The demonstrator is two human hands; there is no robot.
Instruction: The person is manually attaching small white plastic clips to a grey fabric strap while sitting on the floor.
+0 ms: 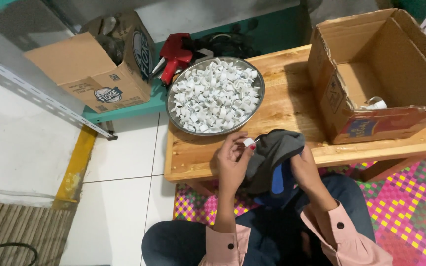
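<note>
**One small white clip between the fingers, cloth in the other hand**

The left hand (232, 160) holds a small white plastic clip with a thin metal pin (249, 142) between the thumb and the first fingertips, just in front of the near edge of the low wooden table (292, 106). The fingers are narrow, pinched on the clip. The right hand (304, 167) is mostly hidden under a dark grey cloth with a blue part (272, 157); it seems to grip this cloth, but how its fingers stand I cannot tell.

To do this step well, I judge that the pinch should stay light and at the sides of the clip, so that the pin points away from the skin and from the cloth. The clip is very small, so it can slip easily; keeping both hands close together above the lap helps.

About the room: the round metal bowl full of white plastic clips (216, 96) stands near the left corner of the table, its rim close to the table's left edge, so a push to that side could tip it toward the white tiled floor (124, 162). The open brown cardboard box (371, 74) fills the right part of the table. Between bowl and box lies a bare strip of wood, the best free place for the hands to move. Behind the bowl, a red tool (176, 54) and a second cardboard box (94, 64) stand on a green shelf.
</note>
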